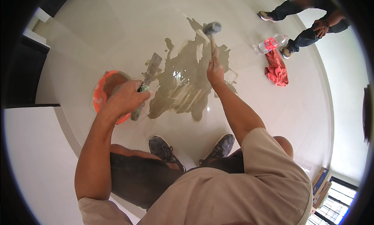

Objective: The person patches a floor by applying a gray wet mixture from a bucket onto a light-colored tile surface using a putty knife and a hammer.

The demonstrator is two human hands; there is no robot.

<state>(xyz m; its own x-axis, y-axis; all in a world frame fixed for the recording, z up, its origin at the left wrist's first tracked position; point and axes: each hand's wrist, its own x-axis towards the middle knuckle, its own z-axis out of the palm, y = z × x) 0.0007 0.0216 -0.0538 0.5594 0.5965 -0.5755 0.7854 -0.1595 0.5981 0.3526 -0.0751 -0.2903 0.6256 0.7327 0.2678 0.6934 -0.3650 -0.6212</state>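
Note:
My right hand [216, 72] is closed round the handle of a rubber mallet [212, 28], its dark head pointing away from me over the far part of a wet grey puddle [183, 71]. My left hand [126, 98] grips a scraper [152, 68] with a flat, smeared metal blade that points away from me. The scraper's dirty grip shows on both sides of my fingers. Just beside and partly behind that hand sits an orange bucket [102, 93] smeared with grey inside. Whether the mallet touches the floor I cannot tell.
Pale glossy tiles [89, 34] surround the puddle. My shoes [161, 147] stand at its near side. To the far right lie a clear plastic bottle [278, 41] and a red cloth [276, 71], near a seated person's legs [306, 38]. Cardboard boxes [320, 186] are at the lower right.

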